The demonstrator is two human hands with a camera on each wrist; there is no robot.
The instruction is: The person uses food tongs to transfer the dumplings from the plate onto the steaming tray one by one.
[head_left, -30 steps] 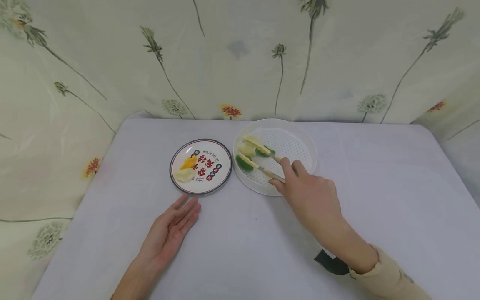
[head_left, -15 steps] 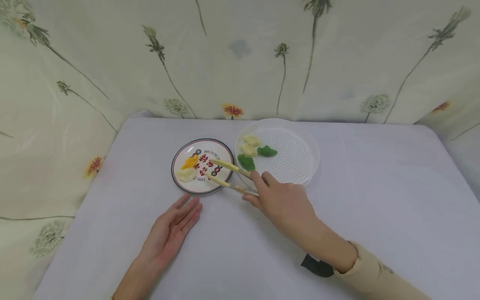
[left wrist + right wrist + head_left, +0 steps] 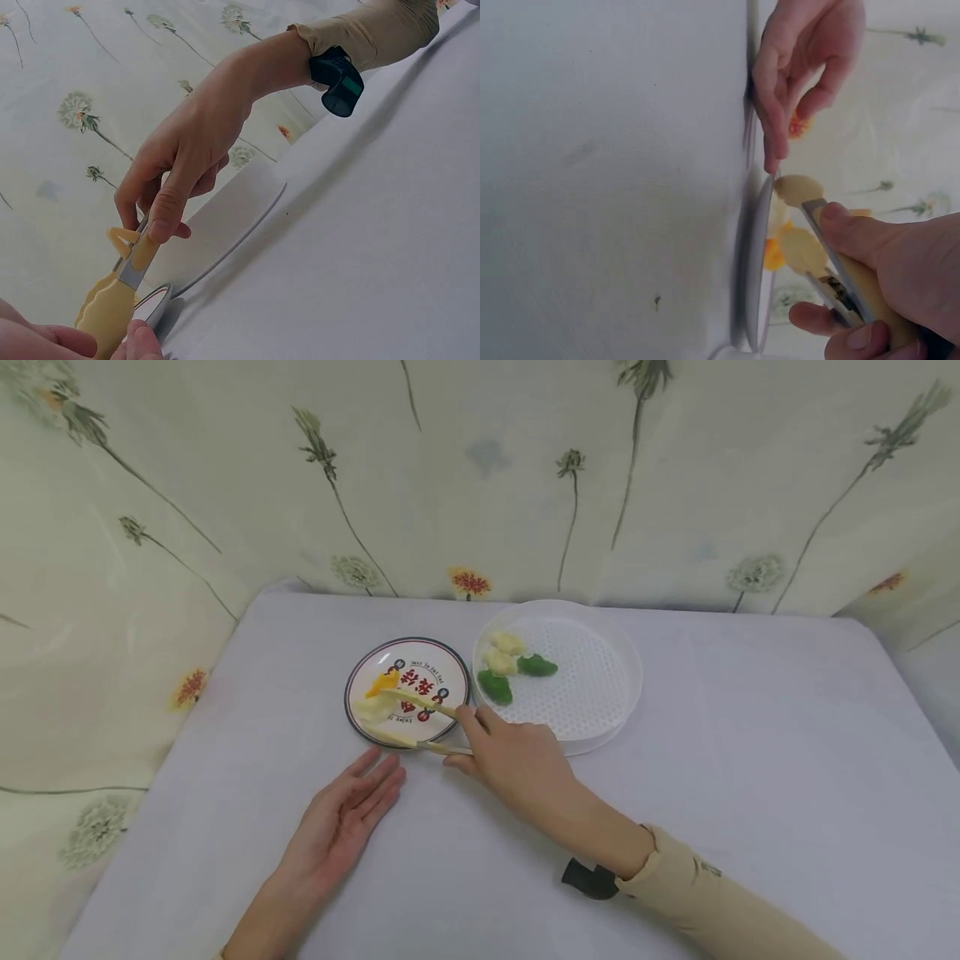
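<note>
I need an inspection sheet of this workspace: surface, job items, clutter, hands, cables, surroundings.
Surface: white-covered table.
Job items: spread tongs reach over plate near a pale piece, contact unclear; orange piece also on plate; white tray holds two pale lumps and two green ones.
Clutter: nothing seen.
Hands: right hand holds tongs; left hand, fingers extended, at plate's near edge.
Cables: nothing seen.
Surroundings: flower-printed backdrop.

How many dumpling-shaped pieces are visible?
6. In the white tray: far pale piece, near pale piece, left green piece, right green piece. On the plate: orange piece, whitish piece, both partly obscured by the tongs.
</note>
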